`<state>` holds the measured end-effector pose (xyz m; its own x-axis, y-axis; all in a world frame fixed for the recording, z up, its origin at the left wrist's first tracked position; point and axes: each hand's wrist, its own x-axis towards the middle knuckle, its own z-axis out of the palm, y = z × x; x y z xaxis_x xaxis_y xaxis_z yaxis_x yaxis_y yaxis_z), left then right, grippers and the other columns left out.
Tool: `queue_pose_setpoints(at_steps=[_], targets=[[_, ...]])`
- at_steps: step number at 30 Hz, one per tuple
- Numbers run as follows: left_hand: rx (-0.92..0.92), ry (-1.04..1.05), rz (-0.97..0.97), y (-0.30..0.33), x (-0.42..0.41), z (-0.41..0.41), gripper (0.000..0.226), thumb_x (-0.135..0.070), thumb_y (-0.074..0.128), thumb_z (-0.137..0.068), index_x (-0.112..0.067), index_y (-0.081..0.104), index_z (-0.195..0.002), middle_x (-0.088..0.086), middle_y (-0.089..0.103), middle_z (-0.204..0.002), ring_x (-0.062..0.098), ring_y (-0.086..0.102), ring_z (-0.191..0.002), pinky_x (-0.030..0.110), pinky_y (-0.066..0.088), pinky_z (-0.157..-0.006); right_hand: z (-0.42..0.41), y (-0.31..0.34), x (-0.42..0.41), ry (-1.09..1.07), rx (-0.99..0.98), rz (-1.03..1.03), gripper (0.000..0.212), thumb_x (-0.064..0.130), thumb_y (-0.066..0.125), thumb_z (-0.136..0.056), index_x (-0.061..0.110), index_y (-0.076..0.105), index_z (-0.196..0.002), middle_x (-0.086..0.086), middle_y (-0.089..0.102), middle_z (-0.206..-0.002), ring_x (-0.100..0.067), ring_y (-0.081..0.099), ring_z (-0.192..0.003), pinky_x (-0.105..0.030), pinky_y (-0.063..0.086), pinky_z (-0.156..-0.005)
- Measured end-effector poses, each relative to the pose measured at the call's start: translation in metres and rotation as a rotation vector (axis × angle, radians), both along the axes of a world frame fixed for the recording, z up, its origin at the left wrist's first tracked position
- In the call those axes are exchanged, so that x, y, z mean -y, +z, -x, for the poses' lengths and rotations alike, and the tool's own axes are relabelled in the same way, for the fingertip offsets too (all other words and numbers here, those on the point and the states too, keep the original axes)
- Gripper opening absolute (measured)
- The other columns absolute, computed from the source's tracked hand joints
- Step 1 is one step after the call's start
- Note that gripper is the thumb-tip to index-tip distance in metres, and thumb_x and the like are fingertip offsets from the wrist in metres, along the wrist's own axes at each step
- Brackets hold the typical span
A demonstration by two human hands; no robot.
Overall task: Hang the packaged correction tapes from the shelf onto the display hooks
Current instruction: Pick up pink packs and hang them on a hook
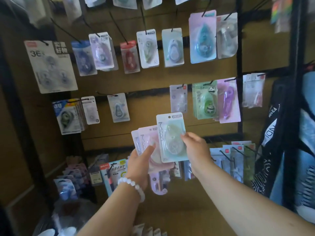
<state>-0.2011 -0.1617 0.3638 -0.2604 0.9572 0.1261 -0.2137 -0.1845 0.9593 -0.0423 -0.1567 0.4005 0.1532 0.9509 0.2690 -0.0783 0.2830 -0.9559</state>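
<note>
My left hand [139, 165], with a white bead bracelet at the wrist, grips a small fan of pink and pale packaged correction tapes [146, 142], thumb across their fronts. My right hand [196, 147] pinches the right edge of a green packaged correction tape [171, 137], held upright in front of the board, its hang hole at the top. Above and around hang rows of other packaged tapes on black display hooks, such as a grey one [118, 108] and a pale one [179, 98]. A stretch of rail [150, 92] between them carries no packs.
A black metal frame [240, 65] borders the brown display board on the right, with bags [279, 133] hanging beyond it. Lower hooks hold pens and refill packs [114, 172]. More packs lie piled at the lower left [71, 176]. A large multi-pack card [49, 65] hangs at the upper left.
</note>
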Motion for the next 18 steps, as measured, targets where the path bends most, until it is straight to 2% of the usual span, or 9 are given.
queue_pose_setpoints(at_steps=[2,5,6,8,11,13,15,18], targets=[[-0.024,0.019,-0.028,0.007,-0.003,0.009,0.041,-0.042,0.074,-0.082,-0.024,0.064,-0.118,0.009,0.076,-0.111,0.036,0.073,-0.101,0.059,0.051,-0.097,0.006,0.021,-0.002,0.027,0.043,-0.032,0.020,0.028,0.050,-0.097,0.021,0.062,-0.082,0.000,0.065,-0.087,-0.020,0.059,-0.094,-0.041,0.047,-0.093],[-0.030,0.047,-0.061,0.015,-0.004,0.018,0.050,-0.047,0.076,-0.077,-0.025,0.063,-0.120,0.007,0.075,-0.114,0.034,0.072,-0.103,0.062,0.051,-0.096,0.017,0.049,-0.011,0.023,0.075,-0.084,0.032,0.029,0.049,-0.097,0.001,0.062,-0.105,-0.018,0.063,-0.117,-0.034,0.055,-0.117,-0.048,0.041,-0.103],[-0.030,0.051,-0.059,0.017,-0.005,0.021,0.057,-0.050,0.077,-0.073,-0.025,0.061,-0.122,0.006,0.074,-0.116,0.034,0.071,-0.104,0.062,0.052,-0.096,0.020,0.057,-0.014,0.016,0.074,-0.092,0.034,0.030,0.049,-0.097,0.000,0.061,-0.108,-0.019,0.061,-0.122,-0.034,0.053,-0.119,-0.048,0.040,-0.104],[-0.021,0.063,-0.068,0.018,-0.008,0.026,0.061,-0.051,0.077,-0.072,-0.025,0.059,-0.125,0.007,0.072,-0.120,0.034,0.070,-0.107,0.060,0.052,-0.096,0.025,0.071,-0.020,0.007,0.078,-0.093,0.030,0.029,0.048,-0.098,0.007,0.064,-0.109,-0.015,0.062,-0.122,-0.031,0.055,-0.117,-0.046,0.042,-0.103],[-0.018,0.069,-0.077,0.021,-0.011,0.032,0.046,-0.043,0.074,-0.081,-0.026,0.060,-0.121,0.008,0.071,-0.120,0.033,0.069,-0.108,0.059,0.053,-0.097,0.030,0.086,-0.030,-0.002,0.062,-0.089,0.029,0.031,0.048,-0.098,0.011,0.064,-0.112,-0.011,0.063,-0.122,-0.026,0.058,-0.110,-0.038,0.045,-0.098],[-0.019,0.057,-0.077,0.021,-0.013,0.034,0.039,-0.041,0.072,-0.085,-0.027,0.060,-0.119,0.008,0.070,-0.119,0.033,0.068,-0.109,0.058,0.053,-0.097,0.032,0.090,-0.035,-0.008,0.058,-0.080,0.030,0.032,0.049,-0.097,0.012,0.064,-0.114,-0.009,0.063,-0.121,-0.025,0.056,-0.113,-0.040,0.044,-0.099],[-0.022,0.050,-0.074,0.022,-0.015,0.036,0.043,-0.040,0.071,-0.086,-0.025,0.058,-0.124,0.007,0.070,-0.120,0.032,0.068,-0.110,0.057,0.052,-0.098,0.034,0.091,-0.038,-0.011,0.066,-0.066,0.030,0.032,0.048,-0.098,0.013,0.063,-0.116,-0.007,0.063,-0.121,-0.024,0.056,-0.112,-0.041,0.043,-0.101],[-0.017,0.054,-0.069,0.023,-0.018,0.037,0.046,-0.040,0.071,-0.086,-0.023,0.058,-0.127,0.007,0.070,-0.121,0.032,0.068,-0.110,0.057,0.052,-0.099,0.039,0.088,-0.046,-0.007,0.072,-0.059,0.031,0.033,0.048,-0.097,0.014,0.063,-0.116,-0.007,0.063,-0.120,-0.021,0.057,-0.100,-0.036,0.044,-0.095]])
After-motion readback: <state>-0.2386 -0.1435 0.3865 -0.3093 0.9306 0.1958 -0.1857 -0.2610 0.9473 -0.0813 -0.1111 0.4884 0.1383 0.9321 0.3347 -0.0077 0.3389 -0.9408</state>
